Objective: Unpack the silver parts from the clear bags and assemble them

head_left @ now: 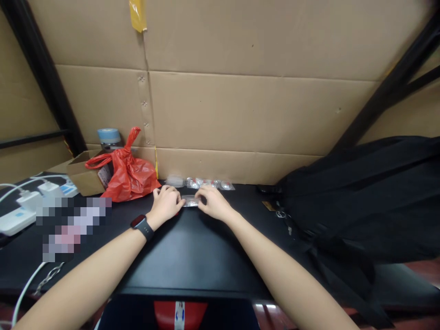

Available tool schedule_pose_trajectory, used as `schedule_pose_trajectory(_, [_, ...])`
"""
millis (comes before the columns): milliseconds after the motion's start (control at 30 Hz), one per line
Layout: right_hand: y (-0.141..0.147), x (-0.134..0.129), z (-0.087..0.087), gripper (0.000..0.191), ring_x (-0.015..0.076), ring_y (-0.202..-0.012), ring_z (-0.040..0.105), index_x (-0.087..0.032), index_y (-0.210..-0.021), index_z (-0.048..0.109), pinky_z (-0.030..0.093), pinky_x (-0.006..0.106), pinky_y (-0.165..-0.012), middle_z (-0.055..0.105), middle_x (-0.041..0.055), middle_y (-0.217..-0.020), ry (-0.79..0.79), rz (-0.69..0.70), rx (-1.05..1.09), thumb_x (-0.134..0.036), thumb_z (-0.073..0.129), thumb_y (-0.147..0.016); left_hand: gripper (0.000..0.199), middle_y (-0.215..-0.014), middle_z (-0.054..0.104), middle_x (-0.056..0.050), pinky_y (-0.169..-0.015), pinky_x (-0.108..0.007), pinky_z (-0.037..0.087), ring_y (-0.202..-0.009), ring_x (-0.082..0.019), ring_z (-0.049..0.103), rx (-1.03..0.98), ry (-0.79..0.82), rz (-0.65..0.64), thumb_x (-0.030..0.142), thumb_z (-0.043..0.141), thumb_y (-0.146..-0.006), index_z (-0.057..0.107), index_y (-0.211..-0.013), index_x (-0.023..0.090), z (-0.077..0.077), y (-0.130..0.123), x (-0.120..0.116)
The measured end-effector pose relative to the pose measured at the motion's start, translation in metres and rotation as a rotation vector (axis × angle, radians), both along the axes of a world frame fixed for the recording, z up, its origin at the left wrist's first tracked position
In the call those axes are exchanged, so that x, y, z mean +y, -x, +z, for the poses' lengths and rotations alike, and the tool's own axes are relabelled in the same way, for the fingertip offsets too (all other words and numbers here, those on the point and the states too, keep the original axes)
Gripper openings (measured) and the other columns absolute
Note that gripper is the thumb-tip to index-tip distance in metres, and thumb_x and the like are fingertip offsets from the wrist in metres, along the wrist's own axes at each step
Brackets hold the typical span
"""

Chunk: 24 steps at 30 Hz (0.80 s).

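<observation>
A small clear plastic packet (191, 200) lies on the dark tabletop between my two hands. My left hand (166, 204), with a dark watch (141, 226) on its wrist, has its fingers bent and its thumb at the packet's left end. At the right end, my right hand (213, 204) pinches the packet between thumb and curled fingers. What the packet holds is too small to make out. A bit of red shows beside my left palm. Just behind my hands, several clear packets (226, 184) with shiny contents lie in a row along the cardboard wall.
A knotted red plastic bag (132, 176) stands back left, beside an open cardboard box (85, 174) and a blue-lidded container (109, 136). A white power strip (17, 220) with plugs and cables sits far left. A black backpack (364, 197) fills the right side.
</observation>
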State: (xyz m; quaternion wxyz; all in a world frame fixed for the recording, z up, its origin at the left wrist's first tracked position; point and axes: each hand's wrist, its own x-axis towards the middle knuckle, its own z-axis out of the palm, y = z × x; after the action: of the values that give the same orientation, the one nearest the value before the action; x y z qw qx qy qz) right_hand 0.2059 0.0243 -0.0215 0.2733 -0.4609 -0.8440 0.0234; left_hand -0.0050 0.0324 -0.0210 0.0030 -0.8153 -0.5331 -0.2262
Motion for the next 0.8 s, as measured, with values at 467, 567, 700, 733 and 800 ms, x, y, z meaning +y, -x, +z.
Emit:
schedule_pose_trajectory(467, [-0.007, -0.002, 0.005, 0.032, 0.0234, -0.100, 0.069, -0.025, -0.119, 0.059, 0.031, 0.050, -0.105, 0.077, 0.0015, -0.095, 0.338, -0.022, 0.213, -0.035, 0.064, -0.090, 0.031, -0.101, 0.075, 0.000, -0.092, -0.040, 0.031, -0.108, -0.023, 0.063, -0.151, 0.119, -0.172, 0.026, 0.056, -0.091, 0.049, -0.121, 0.027, -0.004, 0.007, 0.009])
schedule_pose_trajectory(567, [-0.011, 0.002, -0.001, 0.040, 0.0218, -0.098, 0.070, -0.025, -0.119, 0.058, 0.037, 0.046, -0.103, 0.077, -0.0005, -0.091, 0.373, 0.015, 0.267, -0.027, 0.071, -0.082, 0.035, -0.098, 0.076, 0.001, -0.092, -0.040, 0.034, -0.106, -0.024, 0.066, -0.191, 0.140, -0.151, 0.024, 0.059, -0.088, 0.049, -0.121, 0.027, -0.005, 0.008, 0.012])
schedule_pose_trajectory(700, [-0.008, 0.010, -0.011, 0.043, 0.0191, -0.082, 0.071, -0.021, -0.119, 0.056, 0.049, 0.037, -0.088, 0.075, 0.0002, -0.084, 0.464, 0.040, 0.459, -0.025, 0.071, -0.079, 0.037, -0.097, 0.076, 0.002, -0.094, -0.038, 0.038, -0.104, -0.022, 0.068, -0.273, 0.145, -0.167, 0.023, 0.062, -0.086, 0.049, -0.120, 0.027, -0.008, 0.009, 0.014])
schedule_pose_trajectory(733, [-0.008, 0.012, -0.011, 0.044, 0.0185, -0.079, 0.070, -0.020, -0.119, 0.056, 0.051, 0.035, -0.084, 0.075, 0.0001, -0.082, 0.480, 0.053, 0.510, -0.026, 0.072, -0.078, 0.038, -0.096, 0.076, 0.002, -0.095, -0.038, 0.038, -0.104, -0.022, 0.068, -0.297, 0.142, -0.175, 0.024, 0.063, -0.085, 0.049, -0.120, 0.027, -0.008, 0.009, 0.014])
schedule_pose_trajectory(800, [-0.011, 0.017, -0.010, 0.046, 0.0179, -0.075, 0.069, -0.019, -0.118, 0.056, 0.052, 0.033, -0.080, 0.073, 0.0001, -0.078, 0.488, 0.077, 0.590, -0.028, 0.073, -0.076, 0.038, -0.097, 0.076, 0.002, -0.097, -0.038, 0.038, -0.106, -0.022, 0.068, -0.325, 0.137, -0.184, 0.028, 0.063, -0.086, 0.048, -0.122, 0.027, -0.007, 0.009, 0.014])
